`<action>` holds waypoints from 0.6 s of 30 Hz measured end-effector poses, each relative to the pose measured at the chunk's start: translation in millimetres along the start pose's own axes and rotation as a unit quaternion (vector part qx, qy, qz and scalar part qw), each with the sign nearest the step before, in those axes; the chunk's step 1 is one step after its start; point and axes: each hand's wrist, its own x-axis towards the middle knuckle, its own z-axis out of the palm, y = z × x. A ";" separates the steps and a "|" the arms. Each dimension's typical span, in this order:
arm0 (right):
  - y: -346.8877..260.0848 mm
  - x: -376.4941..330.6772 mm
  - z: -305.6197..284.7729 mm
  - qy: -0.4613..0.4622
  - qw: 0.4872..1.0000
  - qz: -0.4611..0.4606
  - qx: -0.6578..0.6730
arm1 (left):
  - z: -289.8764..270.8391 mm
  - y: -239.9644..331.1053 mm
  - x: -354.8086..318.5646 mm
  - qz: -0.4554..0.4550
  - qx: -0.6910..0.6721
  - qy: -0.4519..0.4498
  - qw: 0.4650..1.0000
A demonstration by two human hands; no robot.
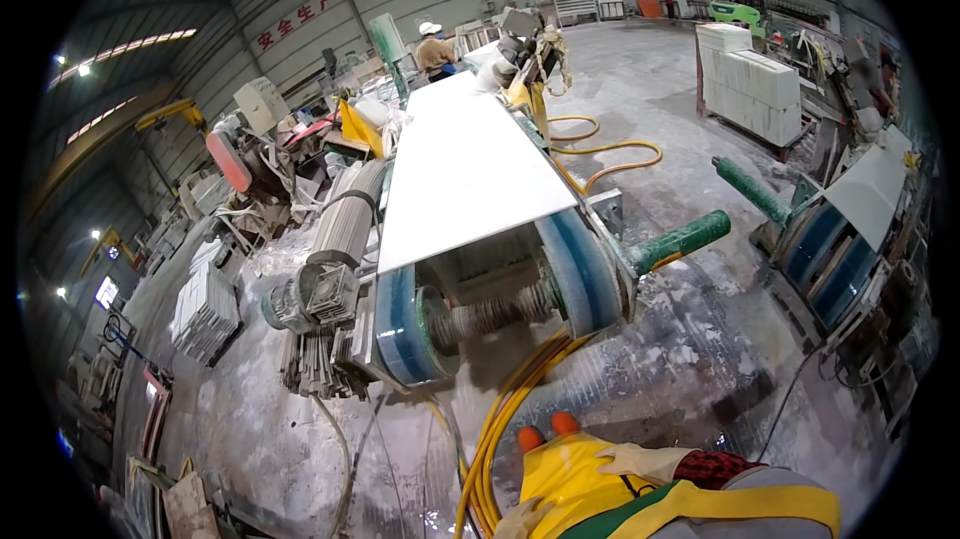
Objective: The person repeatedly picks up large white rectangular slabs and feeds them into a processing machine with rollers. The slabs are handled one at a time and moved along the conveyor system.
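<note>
My right hand (645, 461), in a pale glove, lies against the front of my yellow apron (560, 474) with its fingers stretched out. Low at the frame's bottom edge my left hand (522, 517), gloved alike, touches the apron's left side; it is partly cut off, and its visible fingers look extended. No object shows in either hand. Ahead of me a long white slab (455, 169) lies flat on a belt conveyor. Its near end rests over two blue belts (585, 269), with a ridged roller (495, 314) between them. Orange boot tips (547, 431) show below the apron.
Yellow hoses (505, 419) run along the wet floor before my feet. A green cylinder (685, 241) juts from the conveyor's right side. Another belt machine (850, 229) stands right. Stacked slabs (205, 314) lie left; a person (436, 51) stands beyond the far end.
</note>
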 end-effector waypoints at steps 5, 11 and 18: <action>2.8 0.4 4.9 0.016 1.000 -0.007 0.001 | 1.2 -0.5 1.1 -0.006 0.000 0.000 1.000; 1.1 1.2 4.1 0.014 1.000 0.009 0.011 | 2.3 -2.7 -1.0 -0.009 0.000 -0.001 1.000; 3.8 3.9 9.0 0.029 0.999 0.021 0.015 | 2.5 -5.9 -6.4 -0.008 -0.001 -0.004 1.000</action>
